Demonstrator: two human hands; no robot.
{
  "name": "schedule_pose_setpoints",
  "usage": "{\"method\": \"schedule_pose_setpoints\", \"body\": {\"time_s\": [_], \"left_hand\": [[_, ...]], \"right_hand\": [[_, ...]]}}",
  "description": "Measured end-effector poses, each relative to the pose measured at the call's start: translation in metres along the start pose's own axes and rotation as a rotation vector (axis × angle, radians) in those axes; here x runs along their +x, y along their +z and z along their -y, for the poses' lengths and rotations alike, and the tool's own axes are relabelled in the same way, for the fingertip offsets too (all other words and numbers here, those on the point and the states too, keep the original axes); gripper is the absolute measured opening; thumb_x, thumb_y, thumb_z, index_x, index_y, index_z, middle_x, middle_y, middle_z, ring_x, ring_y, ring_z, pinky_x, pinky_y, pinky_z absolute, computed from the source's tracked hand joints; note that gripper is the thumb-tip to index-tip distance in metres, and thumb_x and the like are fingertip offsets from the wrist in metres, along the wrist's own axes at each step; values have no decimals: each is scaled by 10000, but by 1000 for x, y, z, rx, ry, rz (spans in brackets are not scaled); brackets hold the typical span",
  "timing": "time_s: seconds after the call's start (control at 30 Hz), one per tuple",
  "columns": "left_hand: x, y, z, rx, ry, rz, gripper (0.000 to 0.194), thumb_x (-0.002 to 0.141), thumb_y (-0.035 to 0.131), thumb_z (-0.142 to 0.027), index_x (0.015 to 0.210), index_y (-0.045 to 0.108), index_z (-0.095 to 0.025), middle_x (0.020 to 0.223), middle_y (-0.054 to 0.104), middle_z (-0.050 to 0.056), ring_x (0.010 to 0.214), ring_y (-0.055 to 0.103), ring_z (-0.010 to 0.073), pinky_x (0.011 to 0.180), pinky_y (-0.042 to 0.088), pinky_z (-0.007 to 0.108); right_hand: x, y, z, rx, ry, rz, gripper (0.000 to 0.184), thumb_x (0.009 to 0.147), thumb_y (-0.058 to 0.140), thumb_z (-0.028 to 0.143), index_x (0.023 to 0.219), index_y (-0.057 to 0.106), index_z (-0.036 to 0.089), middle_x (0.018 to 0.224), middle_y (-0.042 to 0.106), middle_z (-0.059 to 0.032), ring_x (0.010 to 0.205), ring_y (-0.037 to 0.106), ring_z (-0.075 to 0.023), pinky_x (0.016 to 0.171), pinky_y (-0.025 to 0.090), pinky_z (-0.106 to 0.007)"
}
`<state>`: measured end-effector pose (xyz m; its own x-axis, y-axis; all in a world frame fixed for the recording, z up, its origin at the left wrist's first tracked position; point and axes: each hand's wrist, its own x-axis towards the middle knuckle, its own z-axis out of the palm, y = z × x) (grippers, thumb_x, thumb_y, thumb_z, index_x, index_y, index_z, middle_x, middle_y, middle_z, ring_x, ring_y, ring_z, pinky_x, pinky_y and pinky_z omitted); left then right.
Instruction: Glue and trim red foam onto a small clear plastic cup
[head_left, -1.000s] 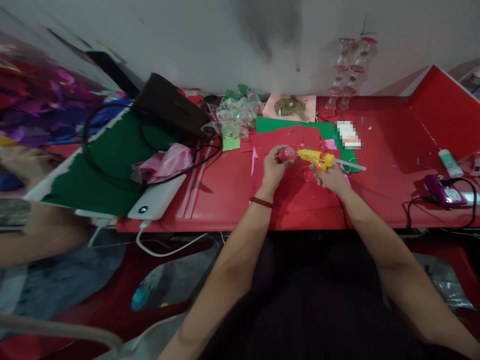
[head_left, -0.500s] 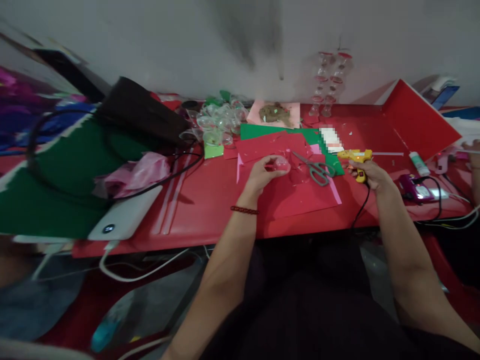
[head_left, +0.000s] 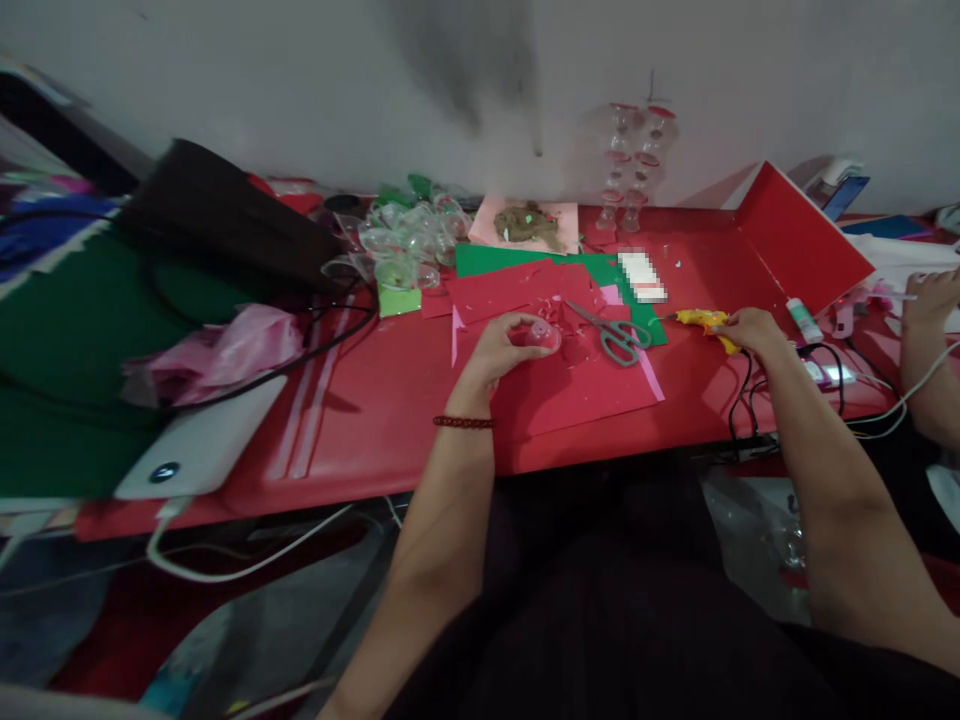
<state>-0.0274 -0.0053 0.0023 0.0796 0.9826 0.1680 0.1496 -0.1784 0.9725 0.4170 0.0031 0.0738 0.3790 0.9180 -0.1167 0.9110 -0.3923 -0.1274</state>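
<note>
My left hand (head_left: 495, 357) is closed around a small clear plastic cup (head_left: 546, 337), tilted over a stack of red paper (head_left: 592, 395). Grey-handled scissors (head_left: 621, 342) lie on that paper, just right of the cup. At the right, my right hand (head_left: 756, 328) has its fingers on the back of a yellow glue gun (head_left: 700, 318). The gun lies low at the table surface with its nozzle facing left. The fingertips of my right hand are partly hidden behind the gun.
Clear plastic cups (head_left: 420, 240) are heaped at the back. A strand of joined cups (head_left: 630, 165) stands against the wall. Pink plastic (head_left: 247, 345) and a white power bank (head_left: 206, 440) lie left. Cables (head_left: 750, 400) and another person's hand (head_left: 930, 300) are at right.
My right hand has lowered the glue gun to the table, turning it so that its nozzle faces left. The left hand still holds the cup. The view has shifted to the right.
</note>
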Motion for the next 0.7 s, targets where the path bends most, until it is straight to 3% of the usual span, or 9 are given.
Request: {"method": "schedule_pose_setpoints", "body": {"time_s": [0.1, 0.17, 0.23, 0.33, 0.43, 0.5, 0.57, 0.7], "left_hand": [[1, -1, 0, 88, 18, 66, 433, 541, 934, -175, 948, 790, -215, 1012, 779, 62, 991, 687, 241, 1037, 514, 451], [1, 0, 0, 175, 23, 120, 430, 573, 928, -206, 978, 781, -204, 1058, 783, 74, 1033, 686, 254, 1059, 498, 474], [0, 2, -2, 288, 29, 154, 425, 580, 922, -206, 979, 776, -195, 1104, 785, 90, 1092, 683, 280, 1105, 464, 511], [-3, 6, -9, 402, 32, 168, 493, 557, 927, -178, 1027, 787, -212, 1201, 777, 107, 1225, 647, 330, 1195, 369, 571], [-4, 1, -18, 208, -3, 178, 693, 566, 943, -227, 1234, 757, -223, 1369, 715, 137, 1287, 617, 321, 1145, 437, 498], [0, -14, -21, 65, -39, 76, 666, 657, 897, -259, 1300, 732, -208, 1357, 712, 147, 1217, 638, 276, 1048, 498, 419], [8, -39, -22, 12, -68, -114, 543, 696, 861, -234, 1226, 758, -180, 1229, 742, 130, 1075, 656, 225, 947, 519, 358], [33, -99, -10, -14, -155, -608, 198, 709, 787, -108, 896, 748, -159, 902, 708, 54, 826, 619, 157, 806, 491, 298]], "right_hand": [[-17, 7, 10, -171, 4, -149, 388, 907, 724, 382, 1147, 736, 78, 1180, 728, -279, 1081, 720, -365, 870, 547, -440], [-34, 11, 25, -141, -75, -287, 356, 943, 663, 366, 1173, 717, 99, 1229, 703, -274, 1066, 716, -360, 871, 546, -465], [-55, 18, 48, -10, -265, -401, 267, 981, 584, 330, 1104, 722, 138, 1153, 728, -214, 1013, 716, -324, 866, 545, -448], [-87, 35, 91, 215, -668, -498, 217, 992, 528, 284, 976, 724, 191, 969, 756, -130, 922, 700, -277, 828, 541, -395], [-112, 56, 133, 245, -1032, -555, 250, 954, 496, 166, 987, 739, 219, 916, 769, -96, 838, 689, -252, 787, 539, -376], [-118, 68, 154, 213, -1245, -575, 339, 881, 496, 71, 1049, 755, 211, 951, 779, -104, 865, 699, -257, 823, 550, -388], [-117, 75, 168, 224, -1352, -601, 401, 828, 491, 17, 1060, 761, 201, 1013, 784, -116, 913, 709, -265, 866, 560, -405], [-106, 84, 180, 419, -1309, -691, 355, 835, 493, 13, 978, 748, 214, 992, 780, -96, 915, 723, -256, 859, 584, -403]]}}
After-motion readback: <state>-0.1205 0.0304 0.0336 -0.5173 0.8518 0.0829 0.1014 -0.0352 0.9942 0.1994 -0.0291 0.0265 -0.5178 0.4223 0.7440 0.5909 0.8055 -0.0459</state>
